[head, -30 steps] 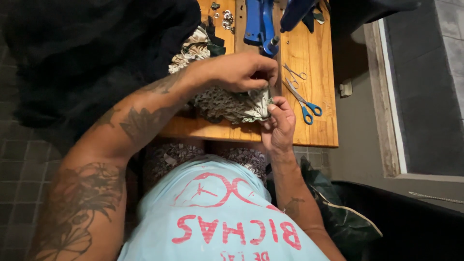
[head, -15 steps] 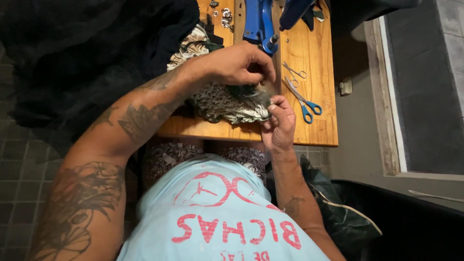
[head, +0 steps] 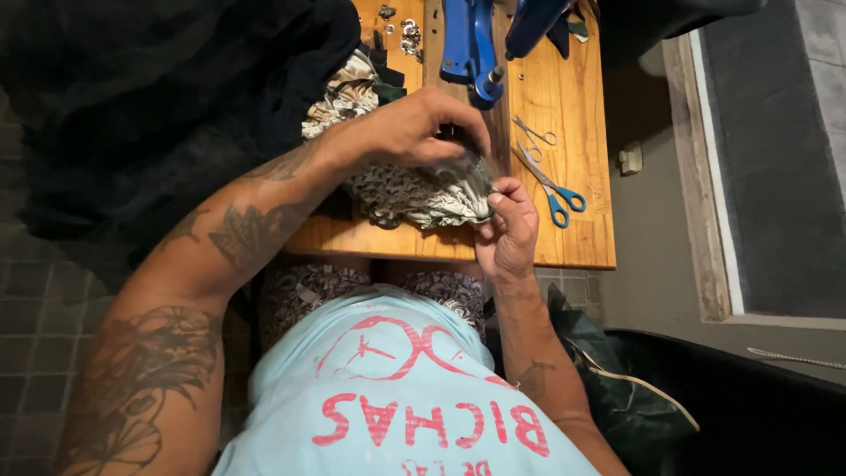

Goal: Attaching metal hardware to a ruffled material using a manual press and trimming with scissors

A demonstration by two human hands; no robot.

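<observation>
On the wooden table (head: 564, 97), your left hand (head: 414, 132) and right hand (head: 509, 234) both pinch the grey patterned fabric bundle (head: 414, 196); blue-handled scissors (head: 553, 187) lie just right.

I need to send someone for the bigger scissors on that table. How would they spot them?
On the wooden table, look right of the patterned fabric held in both hands. The blue-handled scissors lie there; the small scissors beside them are all metal.

The wooden table (head: 582, 238) carries patterned fabric (head: 414, 196), blue-handled scissors (head: 551, 187) (small snips (head: 534, 133) beside them) and dark cloth (head: 176, 97).
</observation>
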